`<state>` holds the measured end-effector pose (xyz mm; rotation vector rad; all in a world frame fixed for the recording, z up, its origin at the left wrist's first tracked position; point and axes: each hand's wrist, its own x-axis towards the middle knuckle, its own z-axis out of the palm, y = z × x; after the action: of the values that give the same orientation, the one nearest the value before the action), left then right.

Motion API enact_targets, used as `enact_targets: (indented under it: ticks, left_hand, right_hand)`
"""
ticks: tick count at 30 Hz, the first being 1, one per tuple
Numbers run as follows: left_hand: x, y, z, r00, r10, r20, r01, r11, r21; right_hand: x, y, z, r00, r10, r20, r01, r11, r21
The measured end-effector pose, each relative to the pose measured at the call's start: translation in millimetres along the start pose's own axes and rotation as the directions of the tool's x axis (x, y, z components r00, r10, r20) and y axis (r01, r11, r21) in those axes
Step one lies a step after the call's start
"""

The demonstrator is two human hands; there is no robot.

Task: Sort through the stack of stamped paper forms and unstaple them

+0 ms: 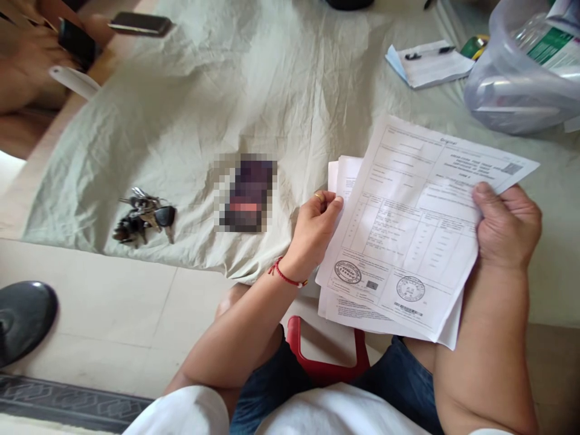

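A small stack of printed sheets (pixel 403 229) is held up over the near edge of the cloth-covered table. The top sheet is a form headed "Original", with two round stamps near its bottom. My left hand (pixel 315 226), with a ring and a red string bracelet, pinches the stack's left edge. On the right edge, my right hand (pixel 507 223) grips with its thumb on top and its fingers behind the paper. More sheets stick out beneath the top one at the left and bottom; most of their print is hidden.
Left of my hands lie a blurred-out phone (pixel 247 193) and a bunch of keys (pixel 147 214). A clear plastic basket (pixel 502 90) and a notepad (pixel 435 66) with a pen stand at the far right. Another person's hand (pixel 31 66) is at the upper left, near a dark phone (pixel 140 24).
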<state>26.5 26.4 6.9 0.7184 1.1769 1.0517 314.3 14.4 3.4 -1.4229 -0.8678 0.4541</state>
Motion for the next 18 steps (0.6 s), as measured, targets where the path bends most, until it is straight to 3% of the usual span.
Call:
enact_targets:
  ticks: [9, 18]
  left_hand:
    - [7, -2, -1.0, 0.995, 0.067, -0.07, -0.067, 0.998, 0.001]
    - [6, -1, -3.9, 0.998, 0.04, -0.039, -0.041, 0.999, -0.029]
  right_hand:
    - [-1, 0, 10, 0.999, 0.022, -0.035, -0.018, 0.992, 0.122]
    - [6, -7, -4, 0.997, 0.077, -0.014, -0.075, 0.992, 0.104]
